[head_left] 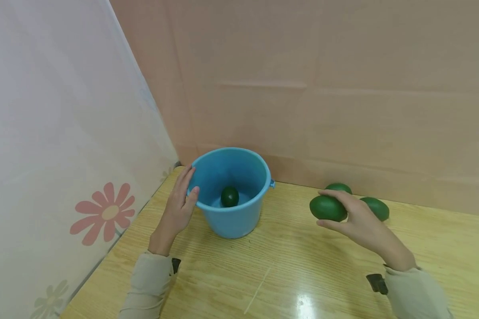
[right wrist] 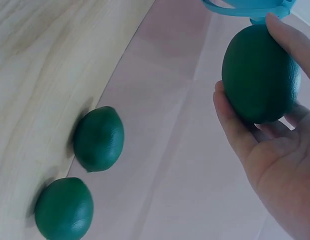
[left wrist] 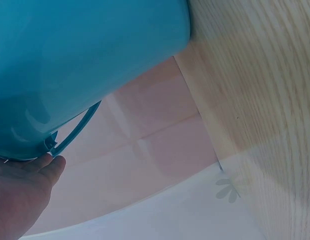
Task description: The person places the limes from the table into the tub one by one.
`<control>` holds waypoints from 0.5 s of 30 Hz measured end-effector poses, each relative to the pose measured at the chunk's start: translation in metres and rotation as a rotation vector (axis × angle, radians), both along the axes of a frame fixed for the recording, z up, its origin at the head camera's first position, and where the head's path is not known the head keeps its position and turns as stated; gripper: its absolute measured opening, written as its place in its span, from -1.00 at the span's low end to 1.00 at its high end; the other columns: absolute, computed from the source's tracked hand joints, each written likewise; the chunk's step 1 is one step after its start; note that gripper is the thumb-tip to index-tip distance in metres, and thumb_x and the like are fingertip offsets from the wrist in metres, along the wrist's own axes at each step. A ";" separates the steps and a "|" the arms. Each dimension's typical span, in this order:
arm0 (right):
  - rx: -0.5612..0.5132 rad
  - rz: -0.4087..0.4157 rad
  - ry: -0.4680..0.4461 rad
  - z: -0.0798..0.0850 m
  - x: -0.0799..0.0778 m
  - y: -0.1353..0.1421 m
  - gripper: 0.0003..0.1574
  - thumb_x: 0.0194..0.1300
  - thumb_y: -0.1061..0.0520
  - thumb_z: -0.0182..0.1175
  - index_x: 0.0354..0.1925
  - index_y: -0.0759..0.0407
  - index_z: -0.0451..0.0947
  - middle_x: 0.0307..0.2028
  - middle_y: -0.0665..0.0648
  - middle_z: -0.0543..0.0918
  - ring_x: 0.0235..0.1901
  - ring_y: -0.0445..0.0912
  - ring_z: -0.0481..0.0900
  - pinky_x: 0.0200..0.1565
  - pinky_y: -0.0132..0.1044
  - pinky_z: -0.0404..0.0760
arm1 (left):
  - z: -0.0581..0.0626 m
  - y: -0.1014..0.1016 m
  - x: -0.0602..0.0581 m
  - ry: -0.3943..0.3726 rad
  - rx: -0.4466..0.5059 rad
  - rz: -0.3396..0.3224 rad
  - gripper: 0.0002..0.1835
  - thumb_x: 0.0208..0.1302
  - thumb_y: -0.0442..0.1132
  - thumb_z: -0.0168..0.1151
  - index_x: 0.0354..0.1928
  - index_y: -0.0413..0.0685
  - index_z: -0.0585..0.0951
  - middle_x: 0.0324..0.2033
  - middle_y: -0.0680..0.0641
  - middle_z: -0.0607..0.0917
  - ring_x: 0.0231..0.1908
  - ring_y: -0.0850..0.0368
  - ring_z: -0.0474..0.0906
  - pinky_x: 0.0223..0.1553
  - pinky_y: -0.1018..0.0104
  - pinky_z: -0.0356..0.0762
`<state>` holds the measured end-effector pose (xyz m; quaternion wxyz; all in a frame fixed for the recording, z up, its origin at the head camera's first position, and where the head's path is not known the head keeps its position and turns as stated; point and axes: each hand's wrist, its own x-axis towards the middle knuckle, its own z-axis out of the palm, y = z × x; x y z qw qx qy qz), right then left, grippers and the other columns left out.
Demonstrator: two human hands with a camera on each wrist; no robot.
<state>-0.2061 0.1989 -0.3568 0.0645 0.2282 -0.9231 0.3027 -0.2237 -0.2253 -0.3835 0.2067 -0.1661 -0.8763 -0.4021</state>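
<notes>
A blue bucket [head_left: 235, 221] stands on the table, one dark green, lime-shaped fruit [head_left: 229, 196] lying inside. My left hand [head_left: 179, 201] holds its left rim, fingertips and thumb at the edge. In the left wrist view, the left hand [left wrist: 25, 190] is beside the joint of the bucket's handle [left wrist: 77, 131]. Off to the right, my right hand [head_left: 355, 217] grips another green fruit [head_left: 326, 208] between thumb and fingers. The right wrist view shows this fruit [right wrist: 260, 75] held above the table. Two more green fruits [right wrist: 99, 139] [right wrist: 65, 209] lie close behind that hand.
A wood-grain table [head_left: 239, 274] spans the front. Along its back edge rises a pinkish-brown covered wall [head_left: 343, 110]. White sheeting with a red flower print [head_left: 102, 212] borders the left side, close to the bucket.
</notes>
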 end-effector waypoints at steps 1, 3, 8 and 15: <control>0.004 0.004 0.004 0.001 0.000 -0.001 -0.12 0.17 -0.10 0.43 0.35 0.14 0.35 0.22 0.21 0.52 0.03 0.10 0.61 -0.08 -0.13 0.60 | 0.000 0.000 0.000 -0.002 -0.001 0.001 -0.39 0.55 -0.13 -0.14 0.54 -0.16 0.10 0.56 -0.13 0.03 0.53 -0.21 0.00 0.37 -0.35 0.17; 0.006 0.010 0.012 0.003 -0.001 -0.004 -0.13 0.17 -0.10 0.44 0.35 0.13 0.36 0.20 0.18 0.54 0.03 0.08 0.60 -0.08 -0.14 0.60 | -0.001 0.000 0.000 -0.001 -0.005 0.001 -0.39 0.55 -0.13 -0.15 0.54 -0.17 0.10 0.56 -0.14 0.02 0.52 -0.23 0.00 0.37 -0.36 0.17; 0.008 0.013 0.028 0.009 -0.002 -0.011 -0.13 0.17 -0.10 0.44 0.34 0.16 0.36 0.18 0.18 0.55 0.05 0.08 0.57 -0.07 -0.08 0.60 | 0.000 -0.001 0.000 0.002 -0.015 0.005 -0.39 0.56 -0.12 -0.15 0.54 -0.16 0.09 0.56 -0.14 0.02 0.53 -0.22 0.00 0.36 -0.35 0.18; -0.010 0.022 0.017 0.016 -0.003 -0.017 -0.11 0.19 -0.11 0.42 0.37 0.11 0.31 0.29 0.17 0.48 0.15 0.11 0.53 -0.01 -0.02 0.58 | 0.000 0.000 0.000 0.000 -0.013 0.004 -0.39 0.55 -0.14 -0.14 0.54 -0.17 0.09 0.56 -0.15 0.02 0.52 -0.23 0.02 0.34 -0.36 0.22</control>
